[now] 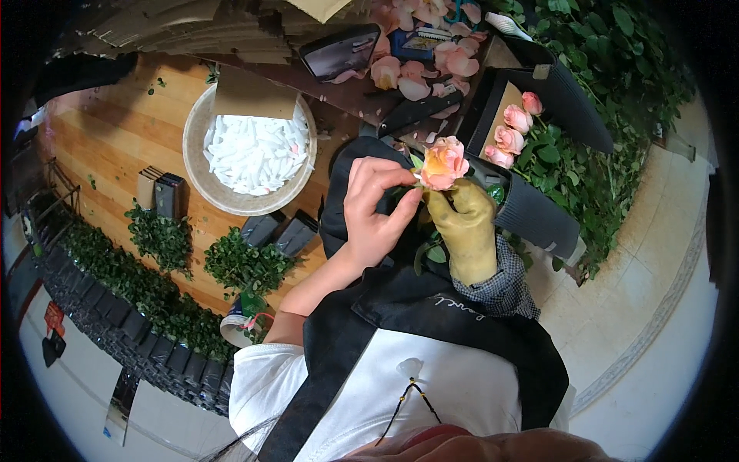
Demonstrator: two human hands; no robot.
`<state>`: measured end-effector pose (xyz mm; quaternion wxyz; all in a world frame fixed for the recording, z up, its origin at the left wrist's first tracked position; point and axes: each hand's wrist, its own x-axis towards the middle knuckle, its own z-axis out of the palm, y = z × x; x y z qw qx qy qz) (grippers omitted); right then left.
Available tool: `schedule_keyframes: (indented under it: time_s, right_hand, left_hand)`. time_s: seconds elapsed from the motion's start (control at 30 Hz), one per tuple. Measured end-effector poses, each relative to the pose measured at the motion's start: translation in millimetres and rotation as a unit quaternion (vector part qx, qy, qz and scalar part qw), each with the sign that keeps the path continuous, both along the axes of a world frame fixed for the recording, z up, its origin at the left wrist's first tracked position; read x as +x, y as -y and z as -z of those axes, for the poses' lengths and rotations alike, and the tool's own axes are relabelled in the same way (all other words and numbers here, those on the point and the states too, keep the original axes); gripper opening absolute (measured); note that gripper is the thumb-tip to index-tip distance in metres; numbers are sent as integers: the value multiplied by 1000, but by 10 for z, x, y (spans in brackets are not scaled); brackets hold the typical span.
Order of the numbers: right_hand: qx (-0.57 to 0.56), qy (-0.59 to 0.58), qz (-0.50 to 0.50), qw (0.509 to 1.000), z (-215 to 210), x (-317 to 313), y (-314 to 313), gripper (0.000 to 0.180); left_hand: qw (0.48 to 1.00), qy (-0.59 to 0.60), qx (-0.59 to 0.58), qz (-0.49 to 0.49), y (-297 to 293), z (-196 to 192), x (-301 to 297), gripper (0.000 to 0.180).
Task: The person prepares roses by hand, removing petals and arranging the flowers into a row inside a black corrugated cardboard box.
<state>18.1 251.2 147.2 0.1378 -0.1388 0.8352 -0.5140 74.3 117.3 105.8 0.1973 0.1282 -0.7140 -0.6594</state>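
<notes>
Four roses (pixel 509 140), far right, appear done; the right hand (pixel 466 229) clamps another rose (pixel 444 160), seemingly unfinished. Whether the left hand (pixel 376 199) pinches, I cannot tell.

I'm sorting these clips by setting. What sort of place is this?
Probably a florist's or flower-packing workroom: the gloved right hand holds a peach-pink rose, more pink roses lie nearby, and dark-wrapped leafy bundles line the floor at left.

Through the head-worn fisheye I look steeply down, close above the left hand (pixel 375 204) and right hand (pixel 465 231).
</notes>
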Motion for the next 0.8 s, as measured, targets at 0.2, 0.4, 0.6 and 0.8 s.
schedule_keyframes:
  time_s: [0.2, 0.4, 0.6, 0.8]
  right_hand:
    - [-27, 135, 40, 990, -62, 48, -6, 14]
    - [30, 32, 9, 999, 17, 54, -53, 15]
    - [77, 53, -16, 995, -45, 58, -85, 17]
    - [159, -149, -78, 973, -31, 8, -69, 23]
  left_hand:
    - [999, 0, 44, 9, 52, -15, 21, 8]
    - [997, 14, 18, 71, 241, -60, -36, 10]
    - [996, 23, 90, 13, 265, -225, -54, 15]
    - [988, -27, 89, 122, 295, -139, 3, 12]
